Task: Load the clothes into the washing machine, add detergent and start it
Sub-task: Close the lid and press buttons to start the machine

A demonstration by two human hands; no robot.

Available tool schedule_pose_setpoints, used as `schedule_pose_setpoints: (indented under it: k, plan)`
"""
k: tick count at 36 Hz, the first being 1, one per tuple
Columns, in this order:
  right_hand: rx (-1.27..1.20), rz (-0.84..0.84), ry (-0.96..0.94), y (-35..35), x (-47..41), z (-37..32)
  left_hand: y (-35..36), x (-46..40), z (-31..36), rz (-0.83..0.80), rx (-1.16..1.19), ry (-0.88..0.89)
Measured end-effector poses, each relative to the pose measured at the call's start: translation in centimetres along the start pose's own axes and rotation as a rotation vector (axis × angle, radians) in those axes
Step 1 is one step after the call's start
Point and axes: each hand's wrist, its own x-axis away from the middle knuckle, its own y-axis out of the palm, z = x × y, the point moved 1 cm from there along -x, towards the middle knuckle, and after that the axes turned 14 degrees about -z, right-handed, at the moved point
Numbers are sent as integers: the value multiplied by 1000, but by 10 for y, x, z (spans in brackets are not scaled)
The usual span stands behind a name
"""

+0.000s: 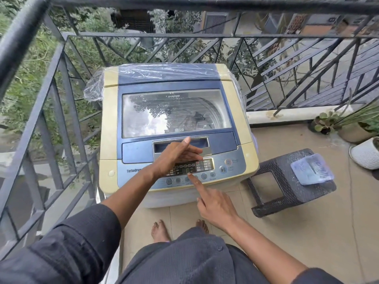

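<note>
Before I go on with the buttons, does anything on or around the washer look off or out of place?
The plastic wrap over the back of the washing machine bunches loose at its rear left corner. The lid is closed and sits square. The stool beside it stands upright with a blue container on top. Nothing looks spilled or broken.

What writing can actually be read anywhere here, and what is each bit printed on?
"LG": near edge of the washing machine's glass lid.
"TurboDrum" (end hidden by the left hand): control panel.
"START/PAUSE", faint: beside the round button.
Small print at the lid's far edge, the display and the labels by the right hand: too small or blurred.
</note>
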Motion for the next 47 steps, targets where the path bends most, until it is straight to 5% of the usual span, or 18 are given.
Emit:
schedule_pose_setpoints:
  k: [20,47]
  plan:
    - [67,-60,-90,0,1,-20,-1,2,-2,87,111,2]
    - [214,-71,34,17,1,-34,1,4,0,89,120,8]
